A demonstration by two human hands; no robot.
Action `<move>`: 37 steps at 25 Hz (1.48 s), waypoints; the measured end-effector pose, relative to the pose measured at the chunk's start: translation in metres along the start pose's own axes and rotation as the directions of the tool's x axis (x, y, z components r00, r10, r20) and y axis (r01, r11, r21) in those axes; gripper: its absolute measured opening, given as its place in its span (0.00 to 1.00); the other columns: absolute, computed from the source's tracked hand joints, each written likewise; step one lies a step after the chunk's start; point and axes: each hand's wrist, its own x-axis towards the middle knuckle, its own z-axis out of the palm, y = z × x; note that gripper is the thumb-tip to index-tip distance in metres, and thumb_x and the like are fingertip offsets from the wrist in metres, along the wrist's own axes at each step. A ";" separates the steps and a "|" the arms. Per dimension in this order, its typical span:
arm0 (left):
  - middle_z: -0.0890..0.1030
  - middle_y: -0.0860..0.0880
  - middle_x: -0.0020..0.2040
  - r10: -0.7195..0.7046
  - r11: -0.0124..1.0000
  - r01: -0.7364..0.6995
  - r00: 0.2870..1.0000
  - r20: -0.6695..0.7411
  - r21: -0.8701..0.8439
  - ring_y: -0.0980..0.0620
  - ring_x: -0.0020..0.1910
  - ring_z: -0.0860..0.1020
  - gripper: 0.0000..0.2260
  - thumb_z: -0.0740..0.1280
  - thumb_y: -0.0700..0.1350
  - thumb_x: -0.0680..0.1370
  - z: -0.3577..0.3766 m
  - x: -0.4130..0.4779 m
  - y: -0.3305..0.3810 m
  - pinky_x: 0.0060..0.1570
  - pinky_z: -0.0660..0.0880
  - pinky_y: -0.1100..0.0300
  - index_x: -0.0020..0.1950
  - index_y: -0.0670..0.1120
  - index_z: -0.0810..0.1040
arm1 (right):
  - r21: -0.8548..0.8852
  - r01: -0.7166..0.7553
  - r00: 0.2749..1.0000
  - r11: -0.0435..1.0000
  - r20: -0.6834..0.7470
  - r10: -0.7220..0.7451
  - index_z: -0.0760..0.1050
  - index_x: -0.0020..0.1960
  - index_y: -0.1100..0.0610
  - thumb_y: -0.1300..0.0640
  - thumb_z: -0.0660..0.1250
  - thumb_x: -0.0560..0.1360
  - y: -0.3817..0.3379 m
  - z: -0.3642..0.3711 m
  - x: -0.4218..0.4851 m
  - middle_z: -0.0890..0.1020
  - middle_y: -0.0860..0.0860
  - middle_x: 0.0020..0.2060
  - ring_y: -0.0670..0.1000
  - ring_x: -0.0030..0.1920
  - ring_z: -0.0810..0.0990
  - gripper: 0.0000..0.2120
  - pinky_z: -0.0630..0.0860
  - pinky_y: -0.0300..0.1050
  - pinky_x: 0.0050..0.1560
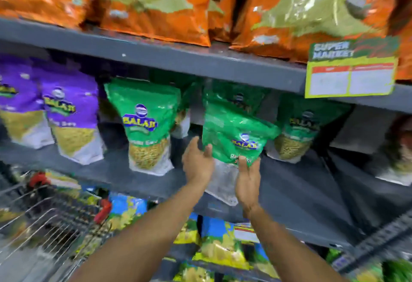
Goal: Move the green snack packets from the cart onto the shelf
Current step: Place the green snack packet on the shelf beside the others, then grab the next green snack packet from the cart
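A: Green foil is what both hands are working on. The left hand point(197, 161) is cupping the left edge of a green packet point(234, 134), fingers loosely curled against it, and the right hand point(248, 173) is pinching its lower edge from beneath. The packet is leaning tilted at the front of the grey shelf point(142, 179), just above both hands.

B: So which step is happening?

A: The placing step, I'd judge. The packet is being settled among the others. The next move is calling for it to be pushed back and stood upright in the gap between its neighbours, then both hands letting go.

B: Counts, going left to right?

A: Far left of the hands, two purple packets point(71, 112) are standing. Then one green packet point(148, 123) just left of the left hand, the held one, one more behind it point(236, 94), and one point(305, 125) right of the right hand. That makes four green, though blur may be hiding others. The wire cart point(51, 221) is sitting below the left forearm; I cannot tell what is left in it.
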 end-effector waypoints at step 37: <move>0.73 0.36 0.66 -0.957 0.155 0.734 -0.055 -0.285 -0.662 0.38 0.63 0.72 0.19 0.57 0.47 0.78 -0.398 -0.069 -0.459 0.60 0.70 0.50 0.64 0.36 0.69 | -0.585 0.184 0.061 0.790 0.809 0.585 0.72 0.39 0.53 0.58 0.61 0.74 0.115 0.457 -0.378 0.80 0.63 0.51 0.62 0.56 0.77 0.05 0.72 0.51 0.53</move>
